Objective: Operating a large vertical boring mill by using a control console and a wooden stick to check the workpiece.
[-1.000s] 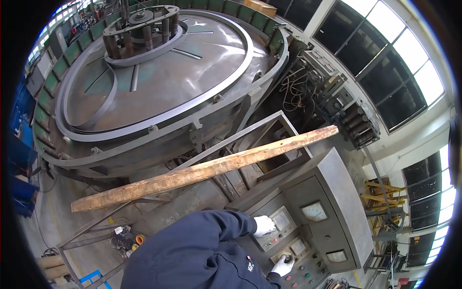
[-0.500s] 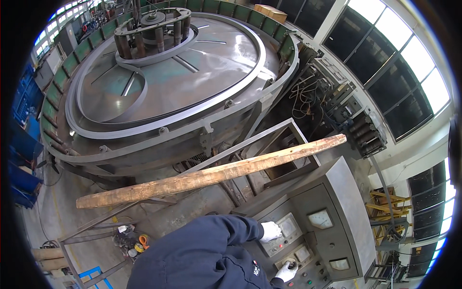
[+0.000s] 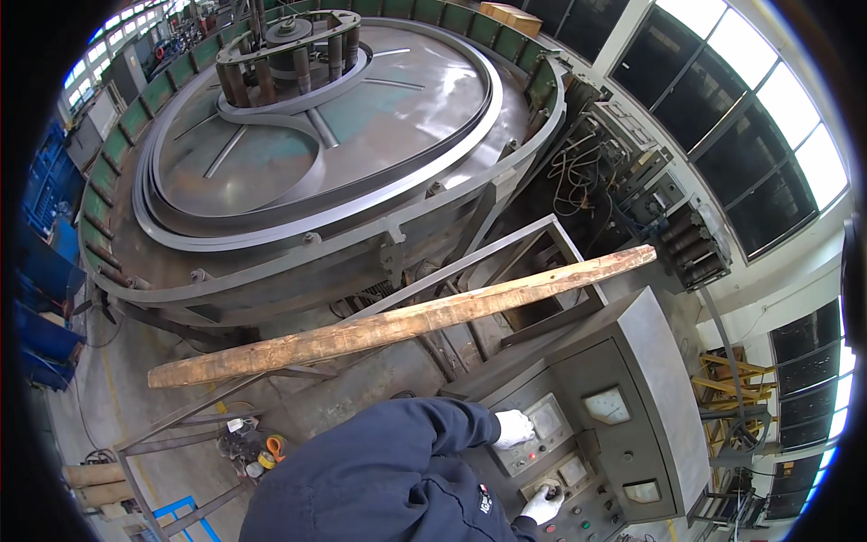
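My left hand (image 3: pixel 514 429), in a white glove, rests at the upper instrument panel (image 3: pixel 508 462) of a grey control console (image 3: pixel 659 379), beside a meter (image 3: pixel 545 419). Its fingers look curled; what lies under them is hidden. Nearer me, my right hand (image 3: pixel 542 506), also gloved, closes its fingers around a dark knob (image 3: pixel 554 493) below a second meter (image 3: pixel 573 470). Red and green buttons surround it. Beyond the console, a wide round metal turntable (image 3: pixel 388 135) carries a long metal strip (image 3: pixel 312 167), looping from the central posts (image 3: pixel 298 68) toward the outer ring.
A long wooden beam (image 3: pixel 406 321) lies slanting across a metal frame (image 3: pixel 470 265) between me and the turntable. Orange tape (image 3: pixel 275 445) and small items sit at the lower left. Cables (image 3: pixel 571 176) hang by machinery on the right; yellow stands (image 3: pixel 736 388) are beyond the console.
The turntable has turned clockwise; its slots at the front have shifted left. The inner loop of the strip now bulges farther right. Both hands keep their places on the console.
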The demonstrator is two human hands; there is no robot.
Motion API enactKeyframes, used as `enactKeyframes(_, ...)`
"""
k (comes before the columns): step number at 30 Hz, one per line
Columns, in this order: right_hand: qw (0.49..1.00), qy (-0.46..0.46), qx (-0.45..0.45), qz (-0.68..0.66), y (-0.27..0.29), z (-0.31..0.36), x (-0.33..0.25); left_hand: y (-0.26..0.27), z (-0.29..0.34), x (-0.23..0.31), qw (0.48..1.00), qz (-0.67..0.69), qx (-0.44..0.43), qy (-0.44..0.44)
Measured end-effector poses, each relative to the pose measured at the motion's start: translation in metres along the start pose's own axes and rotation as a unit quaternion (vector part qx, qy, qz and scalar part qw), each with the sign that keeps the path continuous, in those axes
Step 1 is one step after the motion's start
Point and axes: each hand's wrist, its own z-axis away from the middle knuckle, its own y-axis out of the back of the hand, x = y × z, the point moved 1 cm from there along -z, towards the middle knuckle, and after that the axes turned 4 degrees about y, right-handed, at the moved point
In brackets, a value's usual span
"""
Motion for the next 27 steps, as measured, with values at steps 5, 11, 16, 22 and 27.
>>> enactKeyframes(5, 1.000, -0.001, -0.019, 0.008, -0.003, -0.003, 0.005, 0.009, 0.004, 0.003, 1.000, 0.002, 0.005, 0.007)
enactKeyframes(11, 0.999, -0.016, -0.033, 0.013, 0.005, 0.000, -0.008, -0.008, -0.002, -0.001, 1.000, -0.007, 0.003, 0.015)
enactKeyframes(16, 0.999, -0.014, -0.039, 0.009, 0.002, -0.003, -0.005, -0.005, 0.000, 0.000, 1.000, 0.000, 0.009, 0.018)
enactKeyframes(22, 0.999, -0.014, -0.030, -0.002, 0.001, -0.002, 0.006, 0.002, -0.001, 0.002, 1.000, -0.007, 0.008, 0.000)
enactKeyframes(27, 1.000, -0.009, -0.025, -0.001, -0.004, -0.003, 0.001, 0.001, 0.002, -0.002, 1.000, -0.006, 0.004, 0.010)
